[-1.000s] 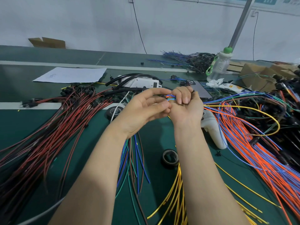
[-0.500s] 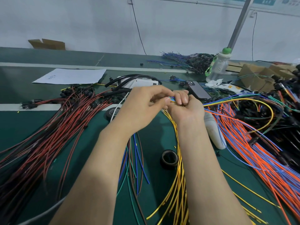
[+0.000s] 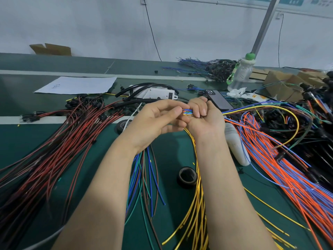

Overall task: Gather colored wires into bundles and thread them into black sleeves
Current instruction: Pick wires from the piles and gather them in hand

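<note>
My right hand is curled round a small bundle of coloured wires; the bundle's short ends stick out to the left in blue, green, red and yellow. My left hand meets those ends, thumb and forefinger pinching at the tips. The held wires trail off to the right, a yellow one looping wide. Black sleeves lie curved behind my hands near a white box. Loose yellow wires and blue, green and brown wires lie on the green table below my forearms.
Red and brown wires fan across the left. Orange and blue wires cover the right. A black tape roll sits between my forearms, another by my left hand. A phone, bottle, paper sheet and cardboard boxes lie behind.
My hands have stayed together over the wire ends. The left thumb and forefinger have drawn back slightly, so more of the coloured tips show.
</note>
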Available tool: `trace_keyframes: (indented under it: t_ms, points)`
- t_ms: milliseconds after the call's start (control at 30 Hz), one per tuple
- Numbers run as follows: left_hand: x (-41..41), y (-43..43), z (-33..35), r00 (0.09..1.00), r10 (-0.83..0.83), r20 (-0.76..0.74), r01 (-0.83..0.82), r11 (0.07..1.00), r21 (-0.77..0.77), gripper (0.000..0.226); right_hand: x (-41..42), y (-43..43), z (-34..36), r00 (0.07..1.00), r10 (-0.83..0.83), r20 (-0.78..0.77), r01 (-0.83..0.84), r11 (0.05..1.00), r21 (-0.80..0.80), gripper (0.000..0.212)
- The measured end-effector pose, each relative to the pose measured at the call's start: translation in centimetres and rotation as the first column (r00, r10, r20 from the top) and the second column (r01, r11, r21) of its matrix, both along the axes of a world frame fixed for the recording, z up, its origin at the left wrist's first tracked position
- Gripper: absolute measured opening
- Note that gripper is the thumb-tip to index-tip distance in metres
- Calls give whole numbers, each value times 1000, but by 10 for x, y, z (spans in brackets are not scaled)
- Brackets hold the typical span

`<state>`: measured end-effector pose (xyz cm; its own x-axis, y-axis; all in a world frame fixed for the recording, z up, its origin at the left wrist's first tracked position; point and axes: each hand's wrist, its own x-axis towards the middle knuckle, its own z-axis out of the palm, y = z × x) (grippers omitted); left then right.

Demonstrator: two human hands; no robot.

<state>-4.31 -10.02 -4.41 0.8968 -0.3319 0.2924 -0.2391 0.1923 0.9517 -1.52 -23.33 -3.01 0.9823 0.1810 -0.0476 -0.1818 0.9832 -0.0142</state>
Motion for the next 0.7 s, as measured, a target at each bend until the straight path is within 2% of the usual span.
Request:
trace_keyframes:
  t_ms: [133,400,700]
  points:
    - [0,-1,-1,1000,-4,-4,4,1000,-7,14,-2,4,2,1000,-5,-3,4,998,-59,45]
    - [0,1,-1,999,-41,-33,40,999,-3,12,-1,6,0,1000,-16,-17,15,998,-60,43]
    - [0,0,1,999,-36,2,36,999,35,15,0,6,0,998,-62,-31,58,990,-126,45]
